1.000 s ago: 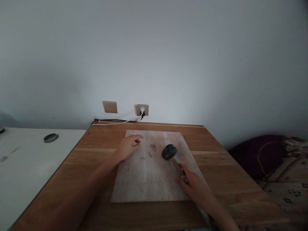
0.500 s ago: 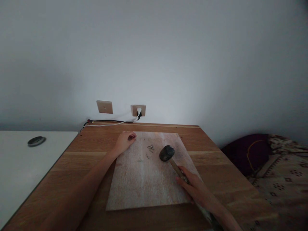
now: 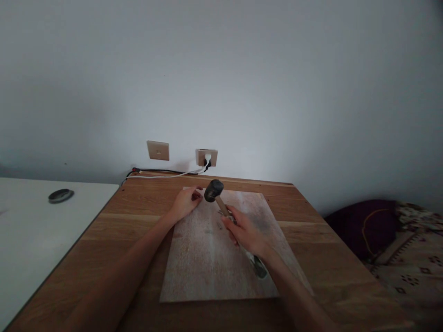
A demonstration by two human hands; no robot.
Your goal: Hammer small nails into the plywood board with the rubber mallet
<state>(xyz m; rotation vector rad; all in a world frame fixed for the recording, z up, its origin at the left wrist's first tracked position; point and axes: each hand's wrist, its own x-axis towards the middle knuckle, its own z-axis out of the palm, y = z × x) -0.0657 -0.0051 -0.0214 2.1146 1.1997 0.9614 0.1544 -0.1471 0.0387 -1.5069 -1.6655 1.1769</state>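
Note:
My right hand [image 3: 244, 228] is wrapped round the wooden handle of a mallet [image 3: 213, 190] with a black head. The head is raised over the far part of a pale wooden board [image 3: 194, 272], close to my left fingers. At the board's far left corner rests my left hand [image 3: 187, 203], its fingers curled together; what they pinch, if anything, is too small to make out. A few small nails [image 3: 220, 226] lie on the middle of the board, partly hidden behind the mallet handle and my right hand.
The board lies on a brown wooden table [image 3: 138, 230] against the wall. Cables [image 3: 166, 173] run along its back edge to a wall socket [image 3: 206, 157]. A white table [image 3: 31, 240] with a dark round dish [image 3: 61, 195] adjoins at left. Patterned fabric [image 3: 408, 276] and a purple cushion [image 3: 363, 226] are at right.
My right hand has moved left and away from me, bringing the mallet head from the board's middle to beside my left hand. My left hand stays at the corner. The view has shifted slightly.

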